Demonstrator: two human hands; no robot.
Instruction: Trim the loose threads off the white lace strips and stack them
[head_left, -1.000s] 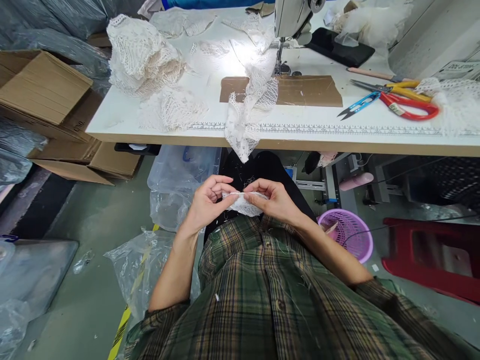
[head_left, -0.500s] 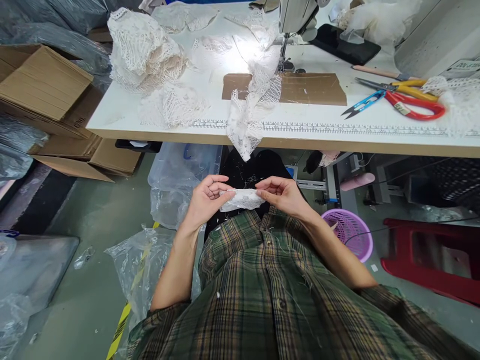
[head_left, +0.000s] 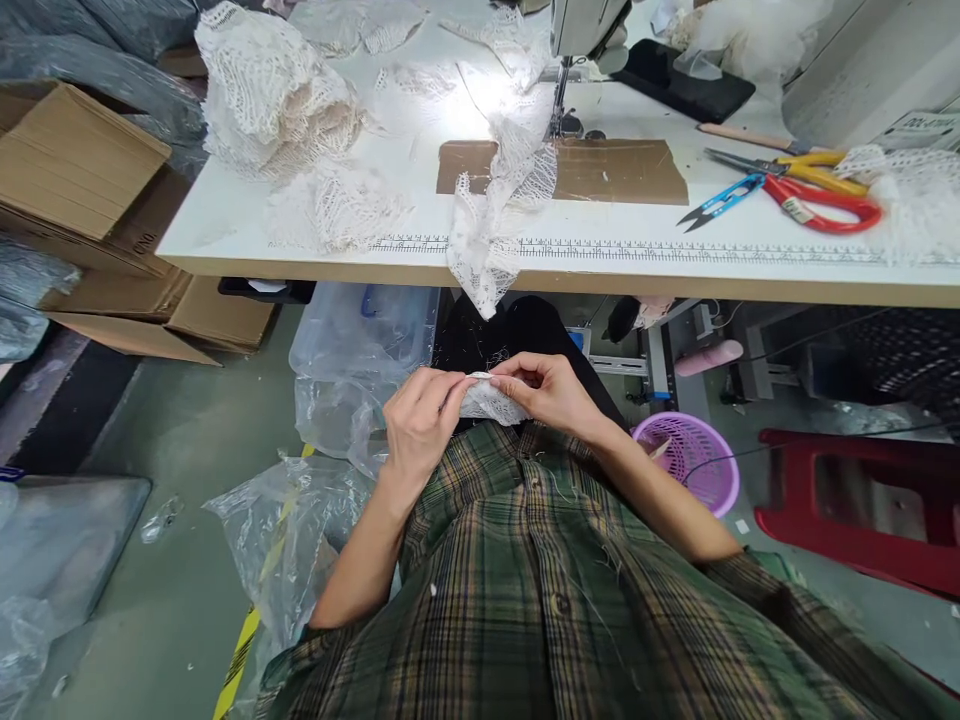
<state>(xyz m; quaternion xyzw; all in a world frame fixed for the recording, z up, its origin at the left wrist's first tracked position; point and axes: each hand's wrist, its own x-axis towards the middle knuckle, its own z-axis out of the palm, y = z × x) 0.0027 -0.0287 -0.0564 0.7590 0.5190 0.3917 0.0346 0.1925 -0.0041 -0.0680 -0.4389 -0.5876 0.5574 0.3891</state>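
A small piece of white lace is stretched between my two hands, over my lap and below the table's front edge. My left hand pinches its left end, with the back of the hand turned up. The fingers of my right hand pinch the lace's upper edge, close to the left fingertips. Above them, a longer lace strip hangs over the table edge from near the sewing machine's needle area.
The white table holds a lace pile, red-handled scissors, blue snips, a black case and brown tape. Below are a purple basket, a red stool, a clear bin and cardboard boxes.
My left hand has turned over and closed in toward my right hand, covering the lace's left end. The lace's upper edge is now pinched together. The whole view has shifted slightly.
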